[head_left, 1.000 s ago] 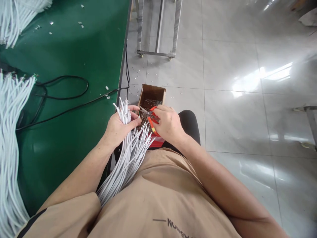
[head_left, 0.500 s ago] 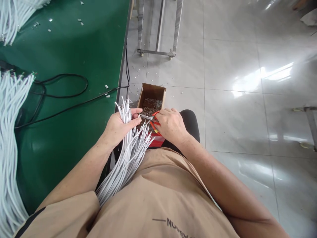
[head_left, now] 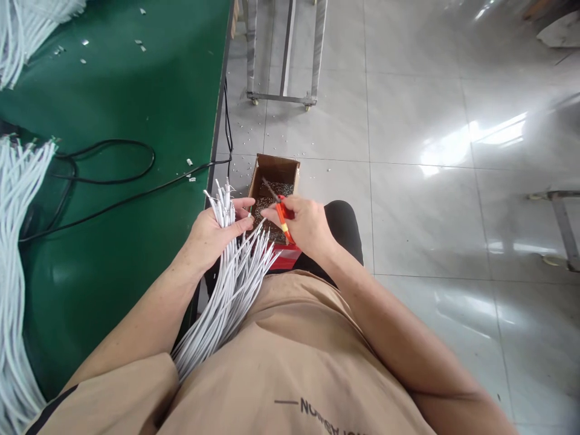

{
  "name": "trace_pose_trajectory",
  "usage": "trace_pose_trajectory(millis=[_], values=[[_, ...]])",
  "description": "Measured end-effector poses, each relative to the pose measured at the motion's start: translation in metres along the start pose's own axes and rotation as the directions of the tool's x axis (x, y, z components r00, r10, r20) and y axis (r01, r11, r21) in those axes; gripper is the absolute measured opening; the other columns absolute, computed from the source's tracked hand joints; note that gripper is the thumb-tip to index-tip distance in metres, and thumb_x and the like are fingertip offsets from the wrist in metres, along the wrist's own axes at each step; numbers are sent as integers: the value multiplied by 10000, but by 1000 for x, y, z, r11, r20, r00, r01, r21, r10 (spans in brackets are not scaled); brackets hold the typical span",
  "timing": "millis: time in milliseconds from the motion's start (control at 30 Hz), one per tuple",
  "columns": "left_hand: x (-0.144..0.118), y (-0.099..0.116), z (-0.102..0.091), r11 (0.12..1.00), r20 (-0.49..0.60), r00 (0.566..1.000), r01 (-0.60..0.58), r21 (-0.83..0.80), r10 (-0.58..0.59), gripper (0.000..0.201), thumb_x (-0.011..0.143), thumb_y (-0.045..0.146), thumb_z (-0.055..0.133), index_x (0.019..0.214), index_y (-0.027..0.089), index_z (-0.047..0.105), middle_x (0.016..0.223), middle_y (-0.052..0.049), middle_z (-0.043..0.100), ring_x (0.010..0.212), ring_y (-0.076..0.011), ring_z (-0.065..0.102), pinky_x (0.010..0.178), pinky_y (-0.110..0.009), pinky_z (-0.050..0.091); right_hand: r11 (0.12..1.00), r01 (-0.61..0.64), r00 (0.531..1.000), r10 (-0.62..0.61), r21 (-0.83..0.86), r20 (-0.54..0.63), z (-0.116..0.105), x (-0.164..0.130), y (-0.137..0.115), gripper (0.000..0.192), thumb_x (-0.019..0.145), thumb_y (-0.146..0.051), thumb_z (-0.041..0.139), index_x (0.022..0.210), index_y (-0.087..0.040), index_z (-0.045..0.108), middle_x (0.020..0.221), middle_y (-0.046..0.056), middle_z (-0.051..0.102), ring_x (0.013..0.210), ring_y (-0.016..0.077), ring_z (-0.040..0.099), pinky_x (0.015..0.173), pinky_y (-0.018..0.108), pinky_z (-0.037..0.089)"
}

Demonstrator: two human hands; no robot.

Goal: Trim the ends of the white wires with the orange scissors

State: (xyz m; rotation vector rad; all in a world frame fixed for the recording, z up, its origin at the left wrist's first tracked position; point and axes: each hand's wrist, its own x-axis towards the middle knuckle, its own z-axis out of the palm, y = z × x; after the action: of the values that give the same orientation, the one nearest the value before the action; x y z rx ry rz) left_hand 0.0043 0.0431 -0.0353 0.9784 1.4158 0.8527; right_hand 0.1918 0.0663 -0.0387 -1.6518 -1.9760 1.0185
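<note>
Glossy floor tiles [head_left: 408, 199] lie beside the green table [head_left: 136, 121]. Left hand [head_left: 212, 232] is clenched around the white cable bundle [head_left: 226, 284], which appears light, limp and slippery; grip near the stripped ends. Right hand [head_left: 306, 226] pinches orange-handled cutters [head_left: 281, 214] above the cardboard box [head_left: 276, 175].

The left hand [head_left: 212, 232] holds a cable bundle [head_left: 229, 272] just off the surface's [head_left: 136, 90] right edge. To its right, the right hand [head_left: 308, 226] holds cutters [head_left: 281, 214] over a box [head_left: 276, 181] on the floor [head_left: 430, 211]. A cord [head_left: 113, 181] lies on the surface; more cables [head_left: 18, 241] lie along its left edge.
</note>
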Motion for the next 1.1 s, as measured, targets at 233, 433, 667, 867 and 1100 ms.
trace_pose_trajectory(millis=[233,433,667,867,1100], values=[[1,-2,2,999,11,1000,-12,-38,12,553,634,269,803,1155,216,625,711,32,636,634,-117,594,637,-252,461,813,-144,982,45,564,186,13,5,-23,252,789,-393,596,869,-157,637,710,-1,609,600,113,514,582,249,395],[3,-1,1,982,86,993,89,-165,-76,459,641,233,786,1080,186,660,975,-49,704,877,-173,643,756,-287,498,995,96,942,-79,35,-325,18,-1,-12,150,818,-205,518,675,-168,546,799,49,556,784,161,491,694,283,385],[0,2,-1,994,184,979,100,-41,-91,423,672,261,754,1085,194,684,1060,-57,685,978,-200,614,883,-316,460,985,58,971,-18,161,-238,4,0,-18,185,843,-235,501,733,-154,626,845,43,601,760,135,518,679,255,389],[-4,6,-1,999,267,963,28,35,-36,353,693,320,755,1014,187,693,966,-55,701,887,-207,628,852,-348,467,864,-111,992,126,491,3,14,-6,-28,189,715,-334,633,786,-166,680,710,-13,610,630,103,505,615,238,398],[-7,13,2,999,213,977,29,-40,-20,405,655,310,786,1006,158,652,788,-22,670,710,-140,612,699,-277,469,619,-218,966,248,755,76,10,-18,-22,270,632,-364,693,800,-153,666,552,-61,464,493,63,351,478,208,308]])
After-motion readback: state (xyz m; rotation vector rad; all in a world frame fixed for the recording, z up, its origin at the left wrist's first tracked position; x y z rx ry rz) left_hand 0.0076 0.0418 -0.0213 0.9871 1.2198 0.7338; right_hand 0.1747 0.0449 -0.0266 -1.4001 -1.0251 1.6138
